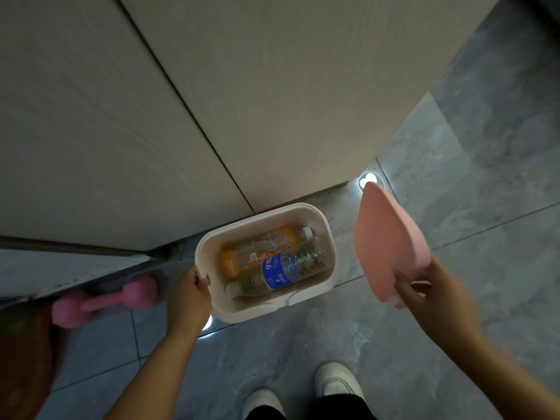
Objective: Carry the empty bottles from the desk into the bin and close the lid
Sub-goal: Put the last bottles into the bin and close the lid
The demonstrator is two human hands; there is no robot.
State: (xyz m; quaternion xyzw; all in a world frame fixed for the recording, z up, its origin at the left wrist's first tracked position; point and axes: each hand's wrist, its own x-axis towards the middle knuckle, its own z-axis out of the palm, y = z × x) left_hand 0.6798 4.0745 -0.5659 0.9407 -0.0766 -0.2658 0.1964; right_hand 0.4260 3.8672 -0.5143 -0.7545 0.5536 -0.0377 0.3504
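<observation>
A white bin (328, 237) stands on the grey floor against a beige wall, with its top uncovered. Inside lie two empty clear bottles: one with an orange label (260, 250) and one with a blue label (277, 272) in front of it. My left hand (191, 294) grips the bin's left rim. My right hand (424, 289) holds the pink lid (389, 237) by its near edge, tilted up to the right of the bin and off it.
A pink dumbbell (104, 300) lies on the floor left of the bin, near a doorway threshold (75, 268). A reddish object (21, 353) sits at the far left edge. My two white shoes (336, 380) are below the bin. Bright light spots (368, 178) reflect on the tiles.
</observation>
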